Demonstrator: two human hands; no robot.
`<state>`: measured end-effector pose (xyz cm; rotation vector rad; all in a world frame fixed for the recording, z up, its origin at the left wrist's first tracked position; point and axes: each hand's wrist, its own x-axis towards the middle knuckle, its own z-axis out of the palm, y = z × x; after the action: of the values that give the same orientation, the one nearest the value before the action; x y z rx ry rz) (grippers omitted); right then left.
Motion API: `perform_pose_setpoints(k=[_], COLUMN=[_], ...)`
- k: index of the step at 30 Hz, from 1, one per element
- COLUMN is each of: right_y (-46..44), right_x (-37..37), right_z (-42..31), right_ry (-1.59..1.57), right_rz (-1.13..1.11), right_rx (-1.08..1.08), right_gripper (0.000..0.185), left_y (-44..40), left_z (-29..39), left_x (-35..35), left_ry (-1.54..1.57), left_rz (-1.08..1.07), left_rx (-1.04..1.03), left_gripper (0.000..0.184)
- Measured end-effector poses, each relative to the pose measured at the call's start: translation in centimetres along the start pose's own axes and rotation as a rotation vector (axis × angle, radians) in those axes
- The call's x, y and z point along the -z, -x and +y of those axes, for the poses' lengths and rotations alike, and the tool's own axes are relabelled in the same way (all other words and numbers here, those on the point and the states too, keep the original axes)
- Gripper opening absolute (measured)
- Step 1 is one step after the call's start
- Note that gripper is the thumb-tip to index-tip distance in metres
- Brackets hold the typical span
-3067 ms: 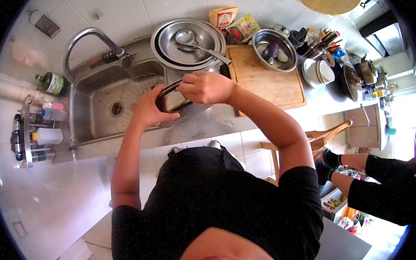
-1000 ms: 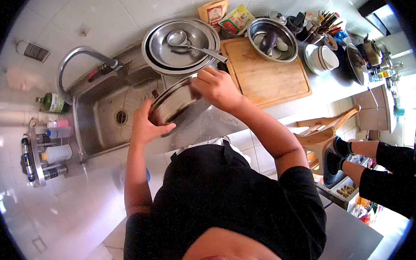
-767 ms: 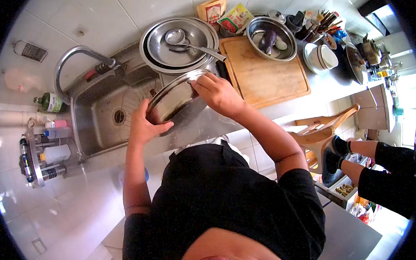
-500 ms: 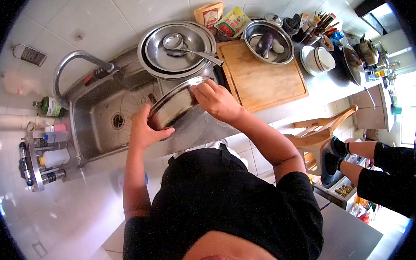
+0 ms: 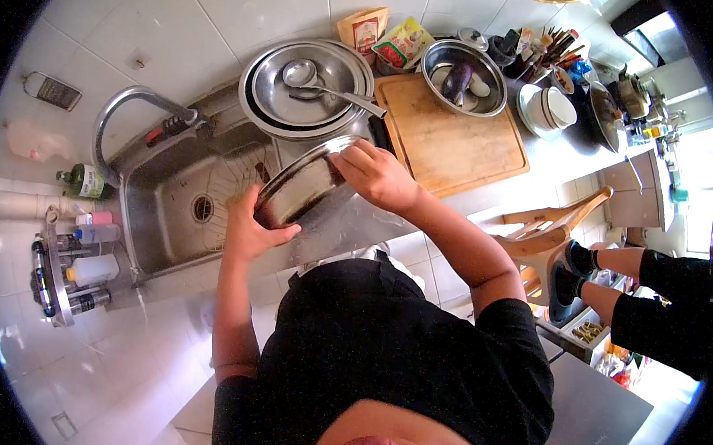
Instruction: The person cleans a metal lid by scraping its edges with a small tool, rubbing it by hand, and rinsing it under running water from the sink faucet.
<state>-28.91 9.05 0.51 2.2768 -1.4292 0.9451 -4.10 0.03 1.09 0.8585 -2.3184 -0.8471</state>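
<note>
Both of my hands hold a shiny metal bowl (image 5: 303,189), tilted on its side at the right edge of the sink (image 5: 171,227). My left hand (image 5: 249,226) grips its left end, with the thumb stretched along the near side. The fingers of my right hand (image 5: 373,175) are closed on the rim at the upper right. Just beyond the bowl stand nested metal basins (image 5: 249,108), with a ladle (image 5: 343,97) lying across the top one.
Right of my hands lies a wooden cutting board (image 5: 449,147); a metal basin (image 5: 492,105) with an eggplant (image 5: 458,81) overlaps its far edge. A curved faucet (image 5: 108,121) arches over the sink. Stacked white bowls (image 5: 557,110) stand farther right. Another person's legs (image 5: 611,296) show near a wooden chair (image 5: 545,240).
My hands keep hold of the metal bowl, which has tilted slightly. The whole view has shifted a little; nothing was let go.
</note>
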Motion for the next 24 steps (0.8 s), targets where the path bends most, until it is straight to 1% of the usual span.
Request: perform_pose_setpoints(k=[3, 6, 9, 12, 18, 19, 22, 24], right_y=[-0.4, -1.3, -2.1, -2.5, -0.7, -0.6, -0.8, -0.9], right_x=[0.3, 1.0, 1.8, 2.5, 0.6, 0.6, 0.6, 1.4], right_z=[0.0, 0.4, 1.3, 2.2, 0.7, 0.4, 0.0, 0.4], right_ry=[-0.033, -0.099, -0.194, -0.198, -0.019, -0.003, -0.044, -0.117], right_rz=[-0.042, -0.115, -0.171, -0.232, -0.09, -0.099, -0.069, -0.126], right_rx=[-0.014, -0.021, 0.004, 0.071, -0.032, -0.054, -0.067, -0.051], right_gripper=[0.032, 0.028, 0.02, 0.021, 0.025, 0.026, 0.027, 0.027], left_y=[0.1, 0.2, 0.1, -0.1, -0.2, 0.0, -0.1, 0.5], left_z=[-0.6, -0.1, -0.6, -0.5, -0.6, -0.4, 0.3, 0.2], left_x=[-0.1, 0.3, 0.0, 0.0, -0.1, 0.0, 0.2, 0.0], left_ry=[-0.008, 0.003, 0.092, 0.006, 0.062, 0.053, 0.009, -0.047], left_rz=[0.003, -0.062, -0.08, -0.089, -0.045, -0.047, -0.03, -0.017], left_rx=[-0.01, 0.094, 0.082, 0.063, 0.039, 0.049, 0.05, 0.042], left_gripper=[0.063, 0.065, 0.066, 0.066, 0.064, 0.064, 0.062, 0.062])
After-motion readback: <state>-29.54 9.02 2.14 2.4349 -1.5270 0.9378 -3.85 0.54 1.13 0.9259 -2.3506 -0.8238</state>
